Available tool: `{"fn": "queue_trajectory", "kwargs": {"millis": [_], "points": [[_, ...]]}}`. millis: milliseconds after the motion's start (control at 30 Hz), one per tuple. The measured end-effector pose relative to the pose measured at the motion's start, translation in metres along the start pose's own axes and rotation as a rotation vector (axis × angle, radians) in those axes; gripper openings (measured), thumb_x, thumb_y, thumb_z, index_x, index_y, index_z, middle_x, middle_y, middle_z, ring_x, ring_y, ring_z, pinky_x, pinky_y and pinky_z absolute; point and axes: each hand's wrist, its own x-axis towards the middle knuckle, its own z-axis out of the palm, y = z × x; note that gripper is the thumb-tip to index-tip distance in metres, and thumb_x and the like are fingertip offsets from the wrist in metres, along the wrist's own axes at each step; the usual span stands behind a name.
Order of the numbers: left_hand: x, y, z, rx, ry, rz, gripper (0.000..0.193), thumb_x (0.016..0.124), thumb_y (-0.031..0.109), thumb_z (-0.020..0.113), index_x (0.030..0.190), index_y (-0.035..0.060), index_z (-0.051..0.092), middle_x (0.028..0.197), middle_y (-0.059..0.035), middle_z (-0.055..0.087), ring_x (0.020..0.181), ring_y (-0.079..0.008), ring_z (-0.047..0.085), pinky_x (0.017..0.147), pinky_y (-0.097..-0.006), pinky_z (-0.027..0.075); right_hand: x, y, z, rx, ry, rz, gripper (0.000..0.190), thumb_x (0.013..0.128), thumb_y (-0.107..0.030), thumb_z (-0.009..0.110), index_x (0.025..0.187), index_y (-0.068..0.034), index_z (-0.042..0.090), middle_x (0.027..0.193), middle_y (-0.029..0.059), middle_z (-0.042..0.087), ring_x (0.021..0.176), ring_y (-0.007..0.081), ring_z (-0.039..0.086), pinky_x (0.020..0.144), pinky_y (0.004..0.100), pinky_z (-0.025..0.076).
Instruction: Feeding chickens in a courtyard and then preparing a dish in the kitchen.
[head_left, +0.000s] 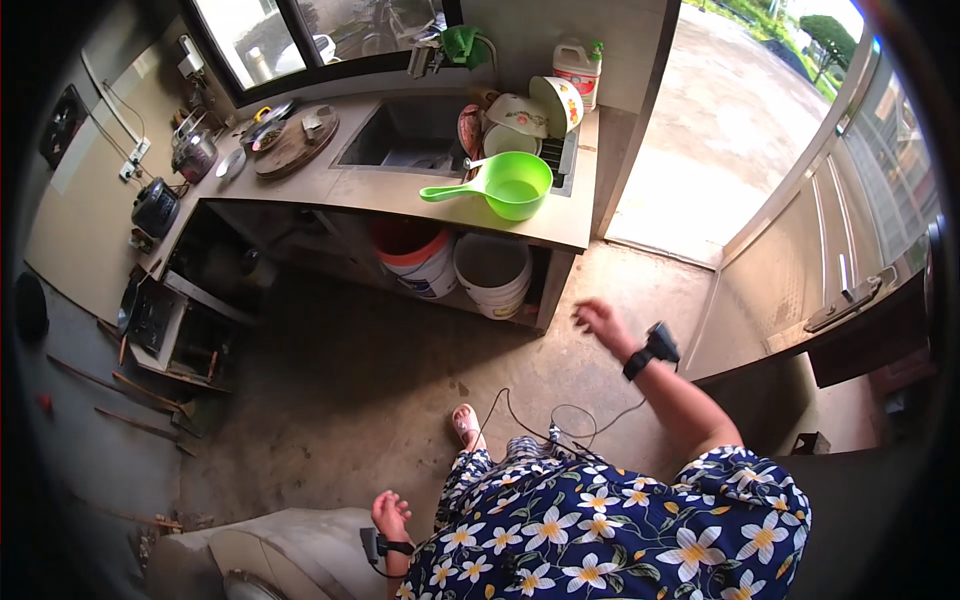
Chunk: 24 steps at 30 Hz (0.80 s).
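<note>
My right hand (601, 324) is in the air over the concrete floor, near the right end of the counter. It is slightly blurred, with loosely bent fingers and nothing in them. Low in the view, my left hand (391, 513) hangs beside my body with its fingers a little apart, also holding nothing. It is nearest to a pale rounded masonry structure (300, 529). A strapped device sits on each wrist. On the counter's front edge rests a light green plastic dipper (517, 186), its handle pointing left.
Ahead stands a counter (405, 191) with a sink (405, 135), stacked bowls (525, 116) and a round wooden board (300, 142). Two buckets (420, 270) (493, 277) sit underneath. A doorway (675, 150) opens at right beside a door (795, 255). A black cable (510, 409) loops near my legs.
</note>
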Motion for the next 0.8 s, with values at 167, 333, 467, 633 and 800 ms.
{"fn": "queue_trajectory", "kwargs": {"millis": [167,333,467,633,800], "points": [[0.084,0.116,0.065,0.003,-0.190,0.212,0.020,0.086,0.025,0.055,0.102,0.0119,0.054,0.083,0.0007,0.058,0.063,-0.0077,0.055,0.047,-0.0206,0.044,0.077,-0.095,-0.023,-0.038,0.232,-0.084,0.022,0.089,-0.019,0.049,0.105,-0.006,0.054,0.088,0.0034,0.060,0.077,0.0110,0.057,0.066,0.0243,0.046],[0.132,0.247,0.161,0.170,-0.488,0.441,0.018,0.088,0.019,0.051,0.102,0.0077,0.054,0.085,-0.0007,0.059,0.066,-0.0069,0.055,0.051,-0.0190,0.045,0.134,-0.136,-0.022,-0.025,0.357,-0.107,0.024,0.089,-0.022,0.049,0.106,-0.006,0.054,0.093,0.0042,0.060,0.083,0.0118,0.056,0.070,0.0253,0.046],[0.156,0.336,0.239,0.307,-0.697,0.596,0.018,0.088,0.016,0.051,0.102,0.0054,0.055,0.086,-0.0010,0.058,0.069,-0.0060,0.055,0.054,-0.0178,0.044,0.185,-0.157,-0.024,-0.123,0.379,-0.084,0.028,0.089,-0.025,0.050,0.108,-0.006,0.053,0.095,0.0054,0.060,0.085,0.0135,0.056,0.072,0.0277,0.046],[0.168,0.418,0.344,0.374,-0.845,0.652,0.017,0.088,0.014,0.050,0.102,0.0048,0.054,0.088,-0.0010,0.058,0.071,-0.0062,0.055,0.055,-0.0175,0.044,0.280,-0.149,-0.051,-0.424,0.361,-0.166,0.032,0.083,-0.024,0.058,0.105,-0.003,0.053,0.095,0.0090,0.060,0.087,0.0193,0.057,0.077,0.0314,0.045],[0.185,0.443,0.451,0.392,-0.971,0.712,0.017,0.087,0.014,0.050,0.100,0.0046,0.055,0.091,-0.0018,0.057,0.074,-0.0077,0.056,0.055,-0.0179,0.045,0.377,-0.116,-0.075,-0.901,0.462,-0.450,0.052,0.070,-0.025,0.067,0.114,-0.008,0.047,0.103,0.0165,0.051,0.099,0.0315,0.050,0.084,0.0400,0.042]]}}
